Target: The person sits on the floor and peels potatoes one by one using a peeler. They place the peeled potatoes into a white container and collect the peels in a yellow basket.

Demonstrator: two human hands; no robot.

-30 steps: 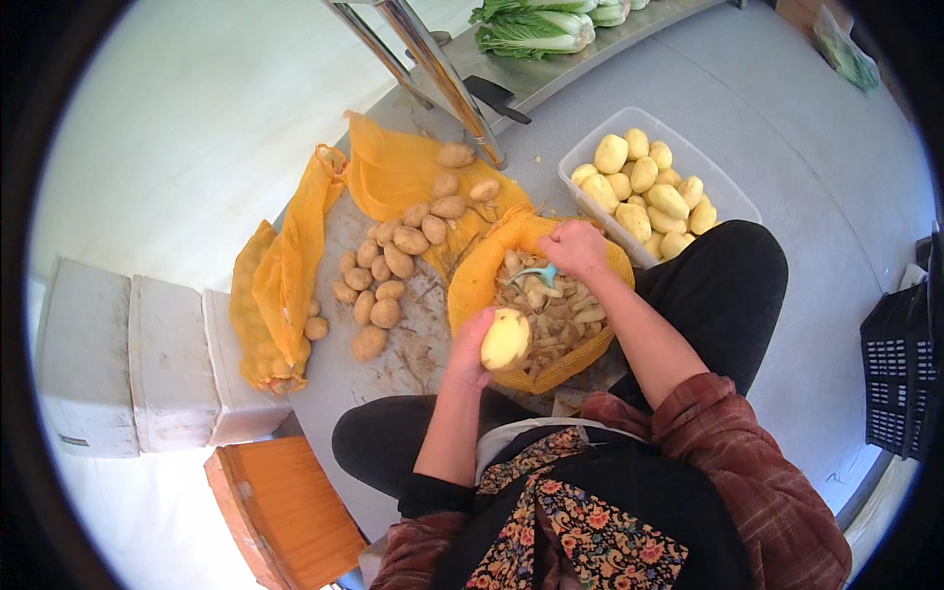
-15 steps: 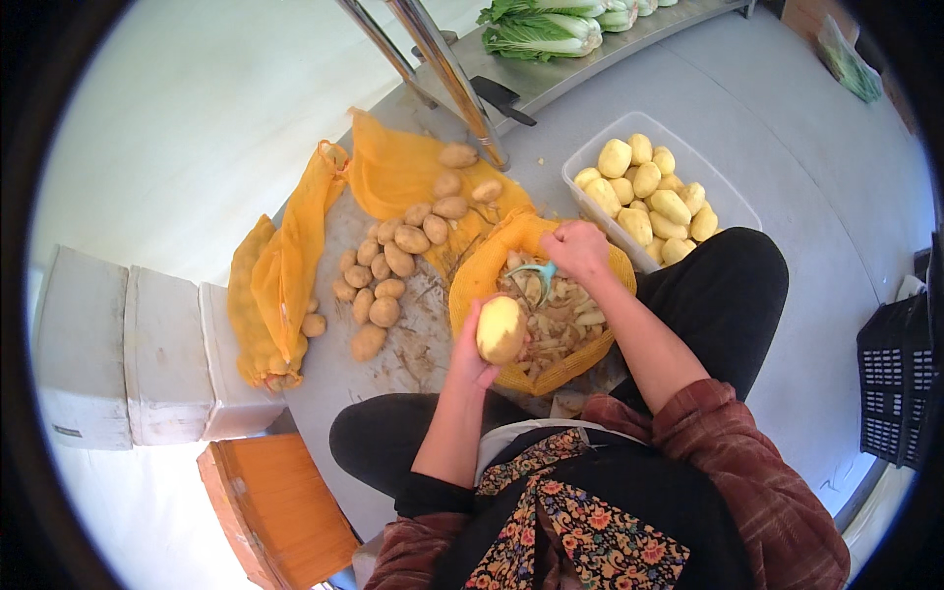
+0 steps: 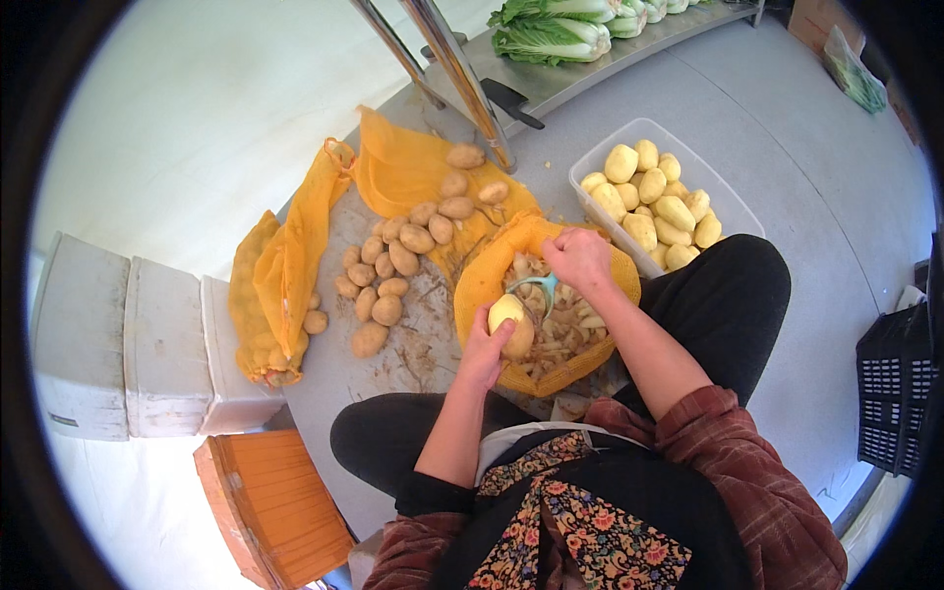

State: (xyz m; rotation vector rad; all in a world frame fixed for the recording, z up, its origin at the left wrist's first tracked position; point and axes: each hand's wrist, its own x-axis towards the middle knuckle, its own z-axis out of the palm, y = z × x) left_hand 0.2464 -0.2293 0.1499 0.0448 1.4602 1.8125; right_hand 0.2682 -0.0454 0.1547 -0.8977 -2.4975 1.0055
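Observation:
My left hand point(image 3: 482, 354) is closed around a partly peeled potato point(image 3: 515, 332), its upper end bare and yellow, its side still brown. In my right hand point(image 3: 580, 260) is a light-blue peeler point(image 3: 547, 287), whose head hangs just right of the potato's upper end. Whether the blade touches the potato I cannot tell. Both hands are over an open yellow mesh bag point(image 3: 468, 295) with potato peelings point(image 3: 568, 332) inside. To its left, several unpeeled potatoes point(image 3: 403, 258) lie on the floor and on loose yellow mesh.
A clear plastic tub point(image 3: 739, 208) of peeled potatoes stands at the right. A full mesh sack point(image 3: 258, 324) leans by white boxes point(image 3: 167, 344) at left. Metal legs point(image 3: 462, 79), a black cleaver-like tool point(image 3: 511, 100) and a shelf with Chinese cabbages point(image 3: 556, 37) are beyond. A black crate point(image 3: 893, 383) sits far right.
The potato has turned in my left hand, showing more brown skin, and my thumb now lies across it. The potato and the peeler are closer together. The whole view has shifted slightly.

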